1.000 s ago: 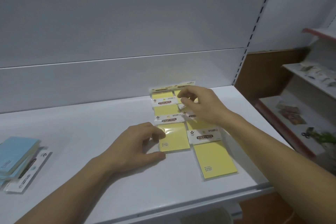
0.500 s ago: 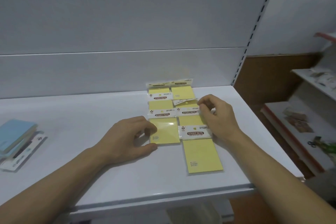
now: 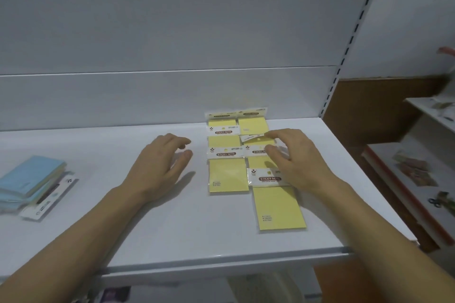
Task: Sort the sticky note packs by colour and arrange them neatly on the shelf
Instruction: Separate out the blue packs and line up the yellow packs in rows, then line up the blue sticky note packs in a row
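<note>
Pulling off the yellow packs (image 3: 227,174), the left hand (image 3: 157,167) now hovers beside them, fingers loose, apart, empty: that column looks settled. The right hand (image 3: 295,162) stays on the right column by the shelf's (image 3: 172,229) back edge; pinching or pressing, I cannot tell.

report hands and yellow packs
Left hand open, holding nothing. Right hand pinches a yellow pack in the right column. Blue stack lies far left.
</note>
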The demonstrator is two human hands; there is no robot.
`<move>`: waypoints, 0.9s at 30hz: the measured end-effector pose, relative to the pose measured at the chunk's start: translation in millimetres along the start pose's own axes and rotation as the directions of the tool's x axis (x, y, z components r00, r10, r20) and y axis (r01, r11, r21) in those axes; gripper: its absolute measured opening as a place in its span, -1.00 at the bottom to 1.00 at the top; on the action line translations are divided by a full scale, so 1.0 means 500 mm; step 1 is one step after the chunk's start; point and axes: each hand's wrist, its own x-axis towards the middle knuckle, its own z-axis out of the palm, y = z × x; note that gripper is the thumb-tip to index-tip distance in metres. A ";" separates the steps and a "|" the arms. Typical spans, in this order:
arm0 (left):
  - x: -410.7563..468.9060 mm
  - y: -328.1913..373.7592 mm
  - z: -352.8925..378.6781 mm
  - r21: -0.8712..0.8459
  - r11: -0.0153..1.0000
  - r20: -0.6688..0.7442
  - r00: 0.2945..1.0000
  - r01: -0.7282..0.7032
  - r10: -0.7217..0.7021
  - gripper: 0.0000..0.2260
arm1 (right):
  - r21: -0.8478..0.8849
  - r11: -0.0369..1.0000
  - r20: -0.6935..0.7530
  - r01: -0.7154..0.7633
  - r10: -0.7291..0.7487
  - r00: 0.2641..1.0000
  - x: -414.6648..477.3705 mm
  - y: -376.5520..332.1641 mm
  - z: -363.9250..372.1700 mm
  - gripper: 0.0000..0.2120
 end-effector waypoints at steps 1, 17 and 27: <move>-0.002 -0.003 -0.009 0.034 0.999 -0.005 1.000 0.022 -0.022 -0.52 | -0.034 0.999 0.029 0.013 -0.012 1.000 0.001 -0.009 -0.005 -0.63; -0.219 -0.278 -0.293 0.190 0.961 -0.049 0.979 0.203 -0.197 -0.46 | -0.199 0.913 0.450 0.357 -0.239 0.860 0.094 -0.359 0.194 -0.39; -0.250 -0.467 -0.371 0.023 0.988 -0.028 0.988 0.152 -0.151 -0.50 | -0.013 0.953 0.442 0.303 -0.266 0.857 0.110 -0.565 0.376 -0.46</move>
